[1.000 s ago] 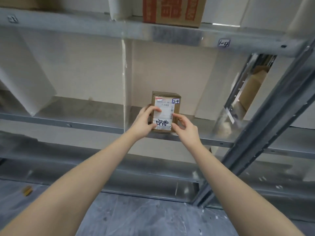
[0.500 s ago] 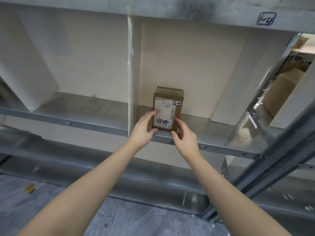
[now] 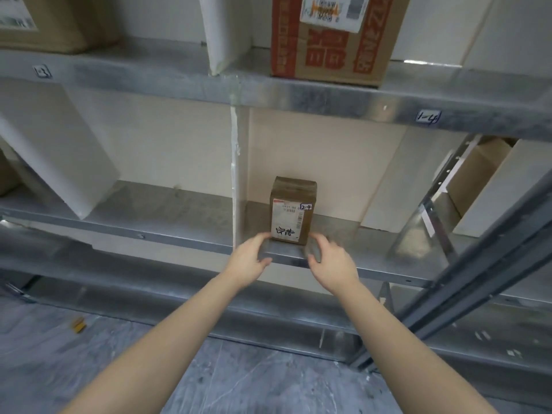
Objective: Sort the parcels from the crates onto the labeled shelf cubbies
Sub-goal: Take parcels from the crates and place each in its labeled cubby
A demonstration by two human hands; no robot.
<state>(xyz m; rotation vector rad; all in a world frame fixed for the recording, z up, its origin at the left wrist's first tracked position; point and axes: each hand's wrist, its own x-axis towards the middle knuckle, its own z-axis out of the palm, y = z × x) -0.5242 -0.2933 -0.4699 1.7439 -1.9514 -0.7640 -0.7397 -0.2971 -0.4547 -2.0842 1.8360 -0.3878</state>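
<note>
Now the small brown cardboard parcel (image 3: 292, 210) is standing tall on the grey metal shelf (image 3: 354, 234).
It is sitting just behind both hands, next to the white divider board (image 3: 237, 174). The left hand (image 3: 249, 259) is hovering at its bottom left corner, maybe touching, and the right hand (image 3: 333, 264) is hovering beside its bottom right; both are hanging loose, holding nothing.

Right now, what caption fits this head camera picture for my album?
A small parcel marked 2-4 stands upright in a shelf cubby, left hand and right hand open near it.
</note>
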